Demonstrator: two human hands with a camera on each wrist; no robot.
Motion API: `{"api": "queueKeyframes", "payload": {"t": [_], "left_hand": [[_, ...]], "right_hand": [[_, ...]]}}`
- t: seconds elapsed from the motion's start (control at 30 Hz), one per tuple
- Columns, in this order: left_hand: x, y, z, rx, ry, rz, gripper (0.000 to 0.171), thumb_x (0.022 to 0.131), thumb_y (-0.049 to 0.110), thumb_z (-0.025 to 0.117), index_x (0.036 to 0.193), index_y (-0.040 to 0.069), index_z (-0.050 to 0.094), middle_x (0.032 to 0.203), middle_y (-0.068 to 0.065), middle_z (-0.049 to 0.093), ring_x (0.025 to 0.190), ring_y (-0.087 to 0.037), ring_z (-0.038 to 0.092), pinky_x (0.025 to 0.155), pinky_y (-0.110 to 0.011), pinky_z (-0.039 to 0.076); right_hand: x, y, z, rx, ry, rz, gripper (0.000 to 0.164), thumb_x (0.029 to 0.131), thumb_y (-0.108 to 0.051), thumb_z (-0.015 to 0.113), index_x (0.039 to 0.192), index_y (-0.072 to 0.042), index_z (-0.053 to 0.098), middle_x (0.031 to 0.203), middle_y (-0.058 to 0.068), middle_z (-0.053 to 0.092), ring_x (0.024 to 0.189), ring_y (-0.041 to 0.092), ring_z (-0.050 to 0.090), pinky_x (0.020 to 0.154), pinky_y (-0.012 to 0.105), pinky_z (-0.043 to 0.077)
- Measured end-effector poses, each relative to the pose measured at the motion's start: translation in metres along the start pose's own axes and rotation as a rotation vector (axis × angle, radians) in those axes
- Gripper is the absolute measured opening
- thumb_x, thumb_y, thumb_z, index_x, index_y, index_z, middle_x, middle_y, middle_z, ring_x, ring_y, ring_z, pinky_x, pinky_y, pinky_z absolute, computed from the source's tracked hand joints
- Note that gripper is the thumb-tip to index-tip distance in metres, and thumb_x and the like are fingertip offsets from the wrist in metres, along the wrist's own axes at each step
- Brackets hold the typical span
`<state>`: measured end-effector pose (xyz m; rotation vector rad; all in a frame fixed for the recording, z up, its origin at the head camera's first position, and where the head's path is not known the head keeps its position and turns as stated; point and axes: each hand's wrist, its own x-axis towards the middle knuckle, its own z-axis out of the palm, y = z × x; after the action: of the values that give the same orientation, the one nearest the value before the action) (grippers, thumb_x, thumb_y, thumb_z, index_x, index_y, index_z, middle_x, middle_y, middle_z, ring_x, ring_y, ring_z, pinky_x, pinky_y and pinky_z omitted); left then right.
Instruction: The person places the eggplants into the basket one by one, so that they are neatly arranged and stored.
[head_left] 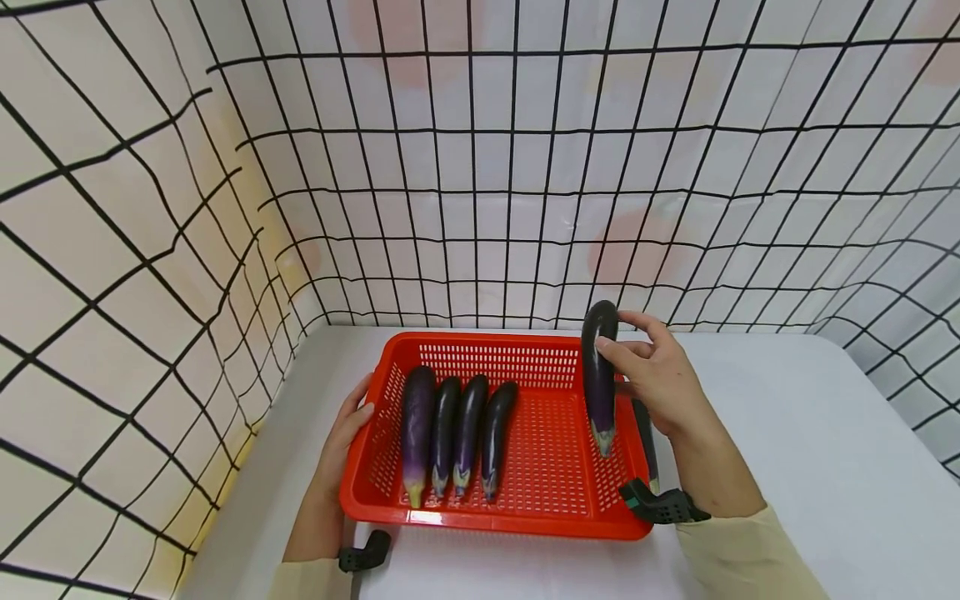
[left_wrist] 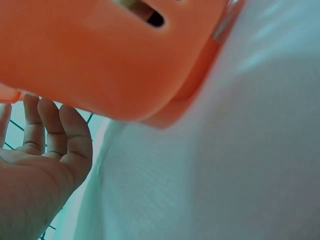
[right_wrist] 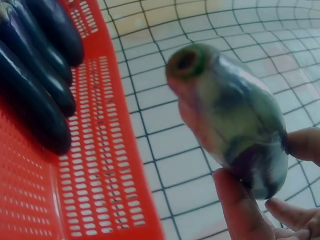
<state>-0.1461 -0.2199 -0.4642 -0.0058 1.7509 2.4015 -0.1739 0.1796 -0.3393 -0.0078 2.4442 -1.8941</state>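
Note:
A dark purple eggplant (head_left: 600, 375) is pinched between the thumb and fingers of my right hand (head_left: 660, 375), over the right end of a red plastic basket (head_left: 498, 527). Its stem end points down toward me in the head view; in the right wrist view the held eggplant (right_wrist: 235, 115) shows its green, cut stem. Several eggplants (head_left: 470, 429) lie side by side in the left half of the basket, stems toward me. My left hand (head_left: 341, 442) holds the basket's left rim from outside. In the left wrist view its fingers (left_wrist: 75, 130) curl up against the rim's underside.
The basket stands on a white table (head_left: 780, 417). Just outside its right wall lies a long dark thing (head_left: 645, 437) with a pale tip, partly hidden by my right arm. Black wire mesh (head_left: 491, 192) rises behind the table and along both sides.

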Motion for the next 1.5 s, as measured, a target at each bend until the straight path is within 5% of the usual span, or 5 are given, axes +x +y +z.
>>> {"api": "queueKeyframes", "payload": {"t": [0.43, 0.8, 1.1, 1.5], "left_hand": [[0.001, 0.001, 0.0, 0.007, 0.017, -0.011, 0.056, 0.107, 0.031, 0.045, 0.159, 0.037, 0.025, 0.159, -0.006, 0.038, 0.131, -0.022, 0.057, 0.098, -0.042, 0.058], [0.002, 0.002, 0.001, -0.01, 0.023, -0.02, 0.055, 0.107, 0.032, 0.044, 0.159, 0.037, 0.026, 0.159, -0.005, 0.039, 0.13, -0.021, 0.058, 0.098, -0.042, 0.058], [0.001, 0.002, 0.0, -0.005, 0.026, -0.018, 0.055, 0.107, 0.031, 0.044, 0.159, 0.036, 0.026, 0.158, -0.006, 0.039, 0.128, -0.021, 0.059, 0.097, -0.041, 0.059], [0.002, 0.0, 0.0, 0.009, 0.026, -0.012, 0.055, 0.107, 0.032, 0.044, 0.159, 0.036, 0.025, 0.158, -0.007, 0.039, 0.128, -0.02, 0.06, 0.097, -0.041, 0.059]], "right_hand": [[0.023, 0.01, 0.032, 0.076, -0.053, 0.051, 0.073, 0.1, -0.026, 0.065, 0.159, -0.011, 0.026, 0.113, 0.02, 0.064, 0.082, 0.013, 0.073, 0.077, 0.035, 0.064], [0.039, 0.02, 0.054, -0.057, -0.107, 0.118, 0.072, 0.099, -0.028, 0.066, 0.159, -0.011, 0.028, 0.126, 0.027, 0.061, 0.088, 0.018, 0.073, 0.085, 0.044, 0.063], [0.044, 0.033, 0.075, -0.102, -0.157, 0.199, 0.071, 0.096, -0.025, 0.068, 0.154, -0.009, 0.032, 0.113, 0.024, 0.069, 0.081, 0.02, 0.075, 0.078, 0.046, 0.064], [0.041, 0.047, 0.085, -0.089, -0.199, 0.297, 0.07, 0.095, -0.021, 0.068, 0.154, -0.013, 0.032, 0.127, 0.028, 0.062, 0.085, 0.025, 0.073, 0.071, 0.046, 0.065]]}}
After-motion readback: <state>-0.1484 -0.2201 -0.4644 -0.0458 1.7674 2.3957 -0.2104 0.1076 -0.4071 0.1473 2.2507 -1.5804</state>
